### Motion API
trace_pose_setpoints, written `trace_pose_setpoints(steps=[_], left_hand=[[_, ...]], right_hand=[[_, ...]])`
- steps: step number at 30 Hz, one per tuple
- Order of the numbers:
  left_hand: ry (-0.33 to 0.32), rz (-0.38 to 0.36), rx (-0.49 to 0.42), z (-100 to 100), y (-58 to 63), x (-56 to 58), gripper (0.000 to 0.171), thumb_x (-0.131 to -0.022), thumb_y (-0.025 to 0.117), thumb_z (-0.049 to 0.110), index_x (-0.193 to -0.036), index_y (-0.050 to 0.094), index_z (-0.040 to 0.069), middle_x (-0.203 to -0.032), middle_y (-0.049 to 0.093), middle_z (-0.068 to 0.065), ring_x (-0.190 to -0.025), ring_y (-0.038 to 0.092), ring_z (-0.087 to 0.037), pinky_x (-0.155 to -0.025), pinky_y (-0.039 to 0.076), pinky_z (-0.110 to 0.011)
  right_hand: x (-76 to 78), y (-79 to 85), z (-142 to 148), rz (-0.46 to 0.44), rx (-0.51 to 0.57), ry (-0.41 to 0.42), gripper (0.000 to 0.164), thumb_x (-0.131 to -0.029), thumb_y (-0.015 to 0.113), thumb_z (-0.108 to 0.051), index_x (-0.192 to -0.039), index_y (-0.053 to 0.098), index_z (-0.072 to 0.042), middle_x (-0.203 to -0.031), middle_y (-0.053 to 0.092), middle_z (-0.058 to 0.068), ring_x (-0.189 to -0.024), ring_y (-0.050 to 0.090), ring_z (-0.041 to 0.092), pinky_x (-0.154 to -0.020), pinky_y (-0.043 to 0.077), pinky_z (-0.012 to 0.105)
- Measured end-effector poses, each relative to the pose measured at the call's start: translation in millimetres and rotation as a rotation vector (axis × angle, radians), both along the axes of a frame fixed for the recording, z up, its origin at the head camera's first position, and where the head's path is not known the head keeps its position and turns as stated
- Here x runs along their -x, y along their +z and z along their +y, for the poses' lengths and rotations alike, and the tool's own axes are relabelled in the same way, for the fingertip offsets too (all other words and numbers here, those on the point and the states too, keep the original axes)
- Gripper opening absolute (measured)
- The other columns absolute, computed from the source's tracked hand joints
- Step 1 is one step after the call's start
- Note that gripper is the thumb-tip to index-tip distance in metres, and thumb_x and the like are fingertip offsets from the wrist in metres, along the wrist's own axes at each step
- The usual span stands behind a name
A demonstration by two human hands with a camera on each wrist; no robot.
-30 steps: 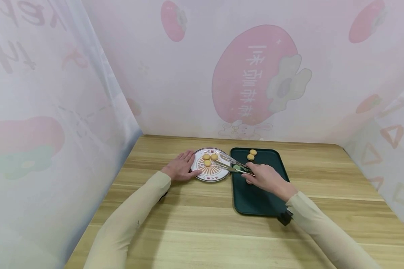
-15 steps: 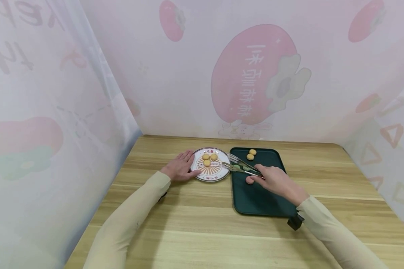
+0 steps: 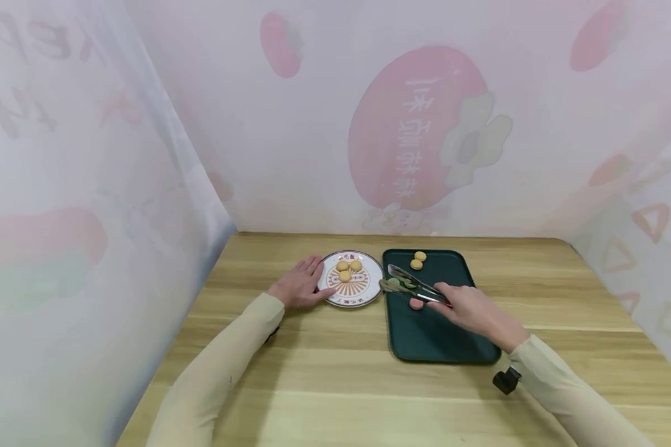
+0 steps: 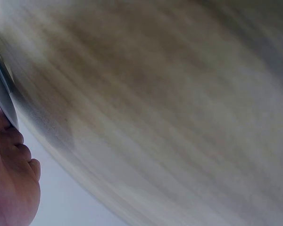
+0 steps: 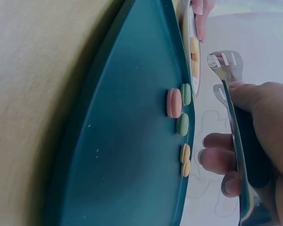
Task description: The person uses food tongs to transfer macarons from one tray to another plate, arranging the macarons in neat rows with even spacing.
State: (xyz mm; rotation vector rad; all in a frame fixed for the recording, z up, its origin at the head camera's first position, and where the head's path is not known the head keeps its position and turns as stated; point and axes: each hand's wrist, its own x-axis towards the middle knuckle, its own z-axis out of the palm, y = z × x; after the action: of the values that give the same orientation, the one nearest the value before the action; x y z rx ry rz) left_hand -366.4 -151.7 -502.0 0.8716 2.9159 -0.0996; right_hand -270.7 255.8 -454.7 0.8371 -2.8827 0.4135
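Left hand point(image 3: 297, 285) straight-fingered, touching round patterned plate point(image 3: 371, 278), right hand point(image 3: 475, 310) gripping slotted metal tongs point(image 5: 252, 150), rectangular tray point(image 3: 425, 338) beneath

Both sleeves long, pale cream, plain knit-like fabric: left sleeve point(image 3: 218, 366) creased toward the near end, one small dark mark point(image 3: 231, 379) on it; right sleeve point(image 3: 570, 385) also wrinkled. Boxy black unit point(image 3: 506, 380) at the right cuff. Dark piece point(image 3: 273, 335) under the left cuff, mostly hidden, shape unclear. Left hand point(image 3: 299, 284) and right hand point(image 3: 475, 310) bare.
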Motion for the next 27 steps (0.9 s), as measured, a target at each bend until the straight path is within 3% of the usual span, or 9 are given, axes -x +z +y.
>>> trace_pose_setpoints(steps=[5, 15, 27], left_hand=[[0.016, 0.004, -0.023, -2, -3.7, -1.7, 0.097, -0.095, 0.027, 0.073, -0.155, 0.017, -0.003, -0.164, 0.014, -0.021, -0.153, 0.012, -0.033, -0.125, 0.017, -0.044], [0.018, -0.004, -0.04, 0, -3.4, -0.4, 0.097, -0.095, 0.027, 0.073, -0.155, 0.016, -0.003, -0.164, 0.014, -0.021, -0.153, 0.012, -0.033, -0.125, 0.017, -0.045], [0.028, -0.014, -0.027, 3, 0.4, -0.6, 0.095, -0.096, 0.025, 0.071, -0.155, 0.015, -0.003, -0.164, 0.012, -0.021, -0.153, 0.009, -0.033, -0.125, 0.015, -0.044]], right_hand=[[-5.5, -3.2, 5, -0.038, 0.003, -0.017, 0.028, -0.095, 0.065, -0.034, -0.107, 0.06, -0.009, -0.066, 0.049, -0.01, -0.051, 0.043, 0.001, -0.047, 0.037, 0.018], [-16.7, -11.6, 21, 0.026, -0.02, -0.018, 0.027, -0.092, 0.068, -0.032, -0.105, 0.061, -0.01, -0.065, 0.048, -0.013, -0.052, 0.039, -0.001, -0.048, 0.033, 0.017], [-26.1, -15.6, 33, 0.018, -0.029, -0.053, 0.032, -0.094, 0.067, -0.034, -0.11, 0.062, -0.007, -0.065, 0.048, -0.011, -0.051, 0.039, 0.0, -0.046, 0.033, 0.017]])
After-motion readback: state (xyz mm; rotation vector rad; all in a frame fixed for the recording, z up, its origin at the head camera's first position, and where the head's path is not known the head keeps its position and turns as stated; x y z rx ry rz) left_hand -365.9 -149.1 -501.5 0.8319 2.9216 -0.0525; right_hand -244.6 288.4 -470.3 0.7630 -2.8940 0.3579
